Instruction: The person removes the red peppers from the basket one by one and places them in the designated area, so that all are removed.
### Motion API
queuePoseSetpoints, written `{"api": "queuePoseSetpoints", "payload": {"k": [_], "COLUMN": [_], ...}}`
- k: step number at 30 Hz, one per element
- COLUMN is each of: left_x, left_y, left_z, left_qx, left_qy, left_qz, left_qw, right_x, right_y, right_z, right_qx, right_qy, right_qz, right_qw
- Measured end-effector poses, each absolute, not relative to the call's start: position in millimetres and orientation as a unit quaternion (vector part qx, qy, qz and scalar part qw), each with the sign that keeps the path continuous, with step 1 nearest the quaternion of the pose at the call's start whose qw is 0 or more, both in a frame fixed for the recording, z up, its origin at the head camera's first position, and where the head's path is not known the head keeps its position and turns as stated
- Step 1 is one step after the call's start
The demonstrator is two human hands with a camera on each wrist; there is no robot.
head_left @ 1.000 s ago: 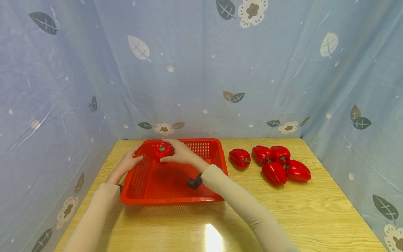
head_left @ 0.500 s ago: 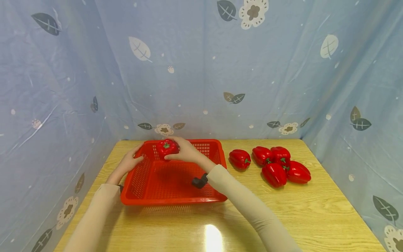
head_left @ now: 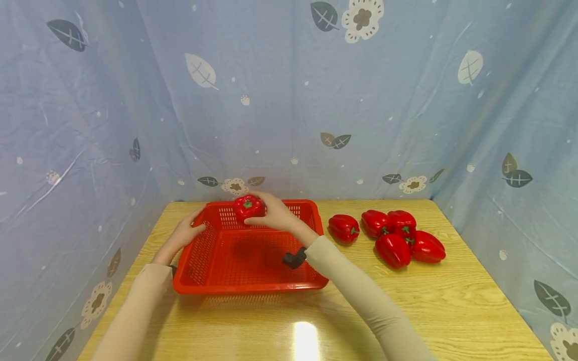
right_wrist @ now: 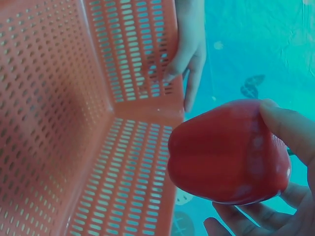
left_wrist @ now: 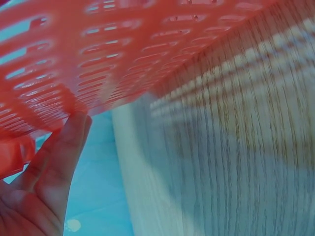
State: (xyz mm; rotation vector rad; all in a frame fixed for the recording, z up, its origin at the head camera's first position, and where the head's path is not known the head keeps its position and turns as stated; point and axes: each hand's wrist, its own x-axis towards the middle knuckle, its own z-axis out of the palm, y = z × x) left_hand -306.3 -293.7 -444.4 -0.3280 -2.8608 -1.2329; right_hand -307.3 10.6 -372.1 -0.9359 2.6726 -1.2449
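My right hand (head_left: pixel 275 214) holds a glossy red bell pepper (head_left: pixel 247 207) with a green stem over the back part of a red plastic basket (head_left: pixel 253 288). In the right wrist view the thumb lies on one side of the bell pepper (right_wrist: pixel 226 152) and the fingers curl beneath it. At the basket's left back corner, my left hand (head_left: pixel 182 233) grips the side wall, thumb inside. The left wrist view shows the fingers (left_wrist: pixel 61 162) against the outside of the slotted wall (left_wrist: pixel 98 64).
Several more red bell peppers lie right of the basket: a lone pepper (head_left: pixel 344 228) close to its side, and a cluster including a front pepper (head_left: pixel 393 250) farther right. A wooden table (head_left: pixel 253 331) carries everything. Blue patterned curtains (head_left: pixel 271 100) enclose the back and sides.
My right hand has carried the bell pepper rightward and slightly up along the basket's back wall. The left hand stays in place on the basket.
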Motion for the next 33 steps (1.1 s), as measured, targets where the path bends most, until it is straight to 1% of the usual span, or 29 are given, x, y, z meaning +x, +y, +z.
{"api": "queuePoseSetpoints", "payload": {"k": [6,33], "left_x": [-307,-307], "left_y": [-293,-294], "left_z": [-444,-445], "left_qx": [-0.119,-0.111], "left_qy": [-0.91,-0.91], "left_qz": [-0.396,-0.4], "left_qw": [0.017,0.009], "right_x": [-307,-302], "right_y": [19,53], "right_z": [-368,-364], "right_qx": [-0.303,-0.264], "right_qy": [0.858,0.86], "right_qz": [-0.414,-0.436], "right_qw": [0.018,-0.01]}}
